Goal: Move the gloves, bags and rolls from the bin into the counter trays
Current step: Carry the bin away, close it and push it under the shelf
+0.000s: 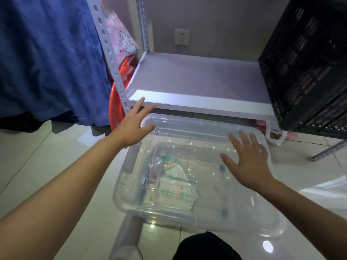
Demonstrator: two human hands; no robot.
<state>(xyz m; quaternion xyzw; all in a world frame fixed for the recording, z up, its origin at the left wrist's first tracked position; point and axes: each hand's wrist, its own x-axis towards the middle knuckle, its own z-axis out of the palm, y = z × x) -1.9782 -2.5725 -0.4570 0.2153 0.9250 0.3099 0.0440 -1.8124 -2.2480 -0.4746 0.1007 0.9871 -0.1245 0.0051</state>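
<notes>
Both hands spreading wide, holding nothing: left hand (134, 126) hovering at the far-left corner of the clear bin (244, 218), right hand (249, 160) over its right side. Packaged bags (174, 186) lying below and between, nearer the left hand, long axis running across the floor (37, 158).

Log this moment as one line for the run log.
left hand open over bin's far-left corner | right hand open above clear bin | packets inside | nothing gripped

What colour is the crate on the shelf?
Black, a lattice-walled crate, seen in the head view.
</notes>
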